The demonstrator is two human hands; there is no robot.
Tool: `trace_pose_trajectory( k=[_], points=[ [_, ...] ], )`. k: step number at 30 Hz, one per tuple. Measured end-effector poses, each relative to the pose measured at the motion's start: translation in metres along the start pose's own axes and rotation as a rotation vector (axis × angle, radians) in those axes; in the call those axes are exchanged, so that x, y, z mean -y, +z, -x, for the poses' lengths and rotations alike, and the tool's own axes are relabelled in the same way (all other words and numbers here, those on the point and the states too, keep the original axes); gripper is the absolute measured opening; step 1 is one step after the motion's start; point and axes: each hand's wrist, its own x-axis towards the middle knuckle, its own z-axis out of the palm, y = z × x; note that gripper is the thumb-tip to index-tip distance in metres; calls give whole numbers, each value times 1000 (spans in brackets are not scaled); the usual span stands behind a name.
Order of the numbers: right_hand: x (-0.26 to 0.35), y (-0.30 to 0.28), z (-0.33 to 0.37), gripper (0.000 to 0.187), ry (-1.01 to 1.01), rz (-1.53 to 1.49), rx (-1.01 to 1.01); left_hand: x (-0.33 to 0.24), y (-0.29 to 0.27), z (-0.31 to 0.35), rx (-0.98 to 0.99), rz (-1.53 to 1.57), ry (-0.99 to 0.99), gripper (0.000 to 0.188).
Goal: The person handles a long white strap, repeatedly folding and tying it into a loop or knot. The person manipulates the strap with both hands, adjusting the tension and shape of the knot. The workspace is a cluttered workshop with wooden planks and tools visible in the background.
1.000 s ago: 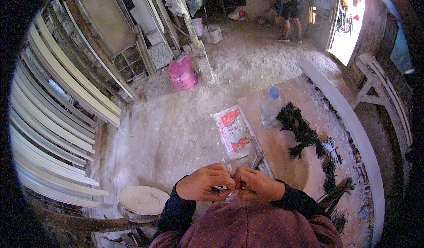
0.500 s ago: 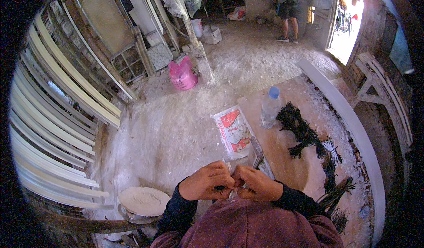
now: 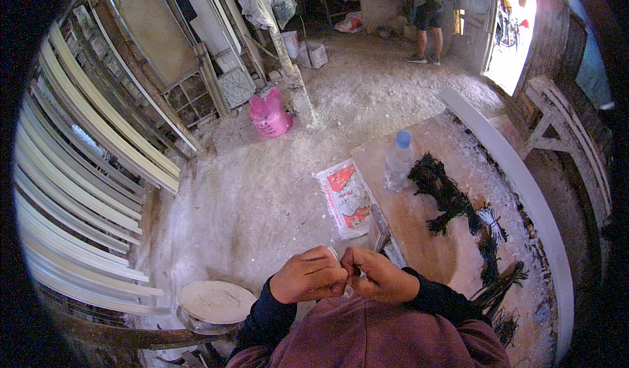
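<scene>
The left hand (image 3: 309, 276) and the right hand (image 3: 382, 276) meet above the purple shirt (image 3: 367, 335), their fingers bent closed on a small pale thing (image 3: 348, 292), mostly hidden between them. Beyond the hands lies a white-and-red bag (image 3: 344, 199); a bottle (image 3: 398, 169) stands beside black strings (image 3: 443, 196).

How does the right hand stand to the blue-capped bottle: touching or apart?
Apart. The head view shows the brown board plainly between the right hand and the blue-capped bottle, which stands beyond the knuckles.
</scene>
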Motion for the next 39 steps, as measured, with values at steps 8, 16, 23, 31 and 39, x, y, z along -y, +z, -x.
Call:
trace_pose_trajectory(
  k=[8, 16, 23, 31, 39],
  points=[
    [-3, 5, 4, 4, 171, -427, -23, -9, -4, -6, -57, 67, -103, 29],
    [-6, 9, 2, 11, 85, -362, -68, -7, -5, -2, -49, -66, -62, 27],
    [7, 5, 2, 11, 62, -8, -215, -15, -11, 3, 16, -197, -127, 27],
    [16, 0, 3, 23, -303, 655, -250, -22, -14, 4, 77, -200, -131, 24],
    [24, -2, 2, 19, -308, 822, -172, -32, -20, -2, 237, -243, -123, 25]
  ],
)
